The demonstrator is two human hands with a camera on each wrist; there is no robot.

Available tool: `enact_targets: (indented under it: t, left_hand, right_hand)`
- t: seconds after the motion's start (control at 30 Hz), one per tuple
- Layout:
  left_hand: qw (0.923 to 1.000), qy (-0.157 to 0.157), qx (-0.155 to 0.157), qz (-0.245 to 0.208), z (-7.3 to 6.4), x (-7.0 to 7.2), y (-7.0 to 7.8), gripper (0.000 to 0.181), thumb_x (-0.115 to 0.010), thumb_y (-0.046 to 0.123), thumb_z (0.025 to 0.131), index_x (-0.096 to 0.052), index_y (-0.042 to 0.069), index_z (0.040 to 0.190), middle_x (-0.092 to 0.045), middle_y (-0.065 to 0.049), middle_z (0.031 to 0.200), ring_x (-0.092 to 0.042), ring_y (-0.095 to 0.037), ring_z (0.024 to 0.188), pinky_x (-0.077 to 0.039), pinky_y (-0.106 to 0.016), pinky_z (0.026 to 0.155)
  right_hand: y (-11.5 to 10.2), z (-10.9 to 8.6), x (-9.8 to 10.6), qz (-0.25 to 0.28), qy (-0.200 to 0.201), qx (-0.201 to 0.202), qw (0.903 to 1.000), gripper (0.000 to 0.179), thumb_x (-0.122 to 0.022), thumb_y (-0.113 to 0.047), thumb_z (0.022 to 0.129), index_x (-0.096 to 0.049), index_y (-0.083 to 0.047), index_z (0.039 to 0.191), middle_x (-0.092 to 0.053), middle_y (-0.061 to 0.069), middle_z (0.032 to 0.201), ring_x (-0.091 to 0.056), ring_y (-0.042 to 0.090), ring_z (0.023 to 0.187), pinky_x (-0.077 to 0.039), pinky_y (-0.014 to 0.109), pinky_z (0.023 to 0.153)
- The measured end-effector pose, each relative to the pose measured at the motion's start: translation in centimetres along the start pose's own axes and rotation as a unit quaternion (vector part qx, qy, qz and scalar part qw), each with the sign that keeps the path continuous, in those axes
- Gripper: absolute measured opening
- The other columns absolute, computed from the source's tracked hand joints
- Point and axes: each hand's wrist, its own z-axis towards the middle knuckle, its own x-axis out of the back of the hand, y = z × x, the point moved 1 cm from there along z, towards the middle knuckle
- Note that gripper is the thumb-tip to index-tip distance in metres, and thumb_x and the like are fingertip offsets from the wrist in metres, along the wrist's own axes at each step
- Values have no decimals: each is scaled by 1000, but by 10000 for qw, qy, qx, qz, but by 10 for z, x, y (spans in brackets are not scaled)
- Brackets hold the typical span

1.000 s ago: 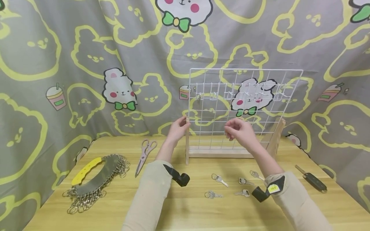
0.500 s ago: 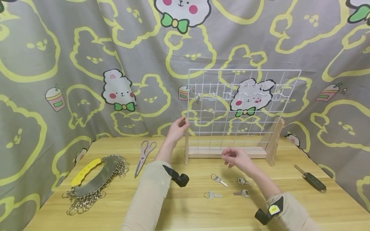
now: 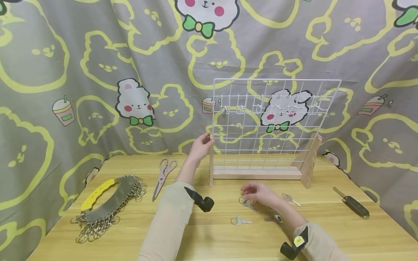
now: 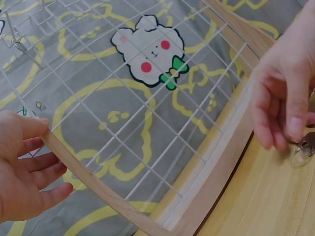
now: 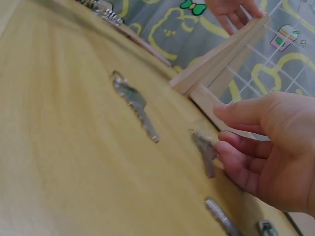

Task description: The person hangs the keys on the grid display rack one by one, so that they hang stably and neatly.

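My left hand (image 3: 200, 146) holds the top of the wooden left side post (image 4: 88, 179) of a white wire grid rack (image 3: 261, 125), thumb on its end and fingers behind. Low over the table, my right hand (image 3: 262, 195) hovers at a silver key with a ring (image 3: 250, 206), thumb and fingers apart; its fingertips come close to the key (image 5: 204, 152), and contact is unclear. Nearby lie a second ringed key (image 3: 241, 220), a dark-headed key (image 3: 277, 218) partly behind the wrist, and another key (image 3: 292, 199). One more is mostly hidden under the hand.
White hooks (image 3: 277, 107) line the grid's upper part; something small hangs at the leftmost one. Scissors (image 3: 163, 177) and a yellow-handled plate (image 3: 112, 199) with many metal rings lie left. A black car key (image 3: 354, 206) lies right. A patterned curtain (image 3: 169, 65) hangs behind.
My right hand has come down from in front of the grid, then left and nearer to the keys. My left hand stays at the rack's side post.
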Motion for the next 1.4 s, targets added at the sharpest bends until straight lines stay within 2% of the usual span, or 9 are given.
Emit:
enact_targets:
  t: [0.3, 0.4, 0.53, 0.87, 1.03, 1.23, 1.4]
  left_hand:
    - [10000, 34, 12, 19, 0, 0, 1, 53, -56, 19, 94, -36, 6, 142, -46, -14, 136, -42, -28, 125, -35, -41, 104]
    - [10000, 26, 23, 45, 0, 1, 1, 54, -56, 20, 94, -36, 6, 142, -46, -14, 136, -42, -28, 126, -35, -41, 104]
    - [10000, 4, 18, 57, 0, 1, 1, 54, -56, 20, 94, -35, 6, 142, -45, -14, 137, -41, -28, 126, -34, -41, 105]
    - [10000, -4, 10, 85, 1, 0, 1, 53, -55, 20, 94, -36, 6, 142, -46, -14, 136, -42, -28, 125, -35, -41, 104]
    - [10000, -1, 42, 61, 1, 1, 0, 54, -56, 20, 94, -35, 6, 142, -46, -14, 137, -42, -28, 125, -35, -41, 104]
    - [10000, 7, 50, 28, 0, 0, 0, 54, -56, 20, 94, -35, 6, 142, -46, -13, 136, -42, -28, 125, -36, -41, 104]
    - [10000, 8, 28, 24, 0, -1, 0, 54, -56, 20, 94, -35, 6, 142, -46, -13, 136, -42, -28, 125, -36, -41, 103]
  right_hand:
    - [4, 3, -6, -788, -121, 308, 9963, 29, -72, -10, 78, -63, 3, 104, -61, 4, 87, -52, 15, 72, -47, 23, 57]
    - [2, 4, -6, -1095, -234, 443, 9927, 26, -72, -9, 78, -65, 1, 101, -61, 3, 90, -52, 15, 76, -47, 24, 63]
    - [-1, 6, -7, -1264, -384, 434, 9903, 23, -72, -7, 77, -66, 0, 98, -61, 2, 92, -52, 16, 82, -46, 25, 71]
    - [-8, 10, -6, -1276, -684, 249, 9891, 20, -73, -3, 74, -60, -2, 89, -53, 1, 79, -47, 15, 74, -43, 24, 63]
    - [-4, 10, -6, -1322, -601, 250, 9891, 21, -75, -5, 73, -58, -4, 86, -54, 2, 79, -49, 15, 74, -44, 24, 63]
    - [-1, 6, -5, -882, -402, 555, 9937, 10, -69, -3, 78, -59, -6, 79, -56, -1, 72, -50, 11, 65, -44, 22, 55]
    - [4, 4, -1, -598, -251, 395, 9971, 6, -67, -5, 80, -62, -4, 78, -57, 0, 69, -49, 9, 57, -45, 21, 48]
